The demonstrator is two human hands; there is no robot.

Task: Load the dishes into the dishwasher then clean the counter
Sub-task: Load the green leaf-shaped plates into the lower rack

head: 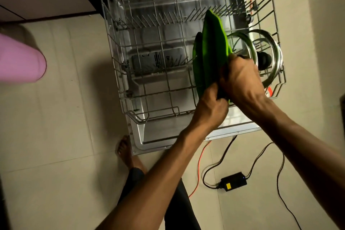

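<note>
Green plates [211,52] are held on edge, upright, in the right part of the lower dishwasher rack [149,87]. Their near rims are gripped by both hands: left hand [211,108] is closed low, right hand [240,78] closed higher. Glass lids [268,56] are seen just beyond them.

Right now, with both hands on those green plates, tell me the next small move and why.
Probably ease the green plates down between the tines of the lower rack and let go: both the left hand and right hand grip them on edge, beside the glass lids.
</note>
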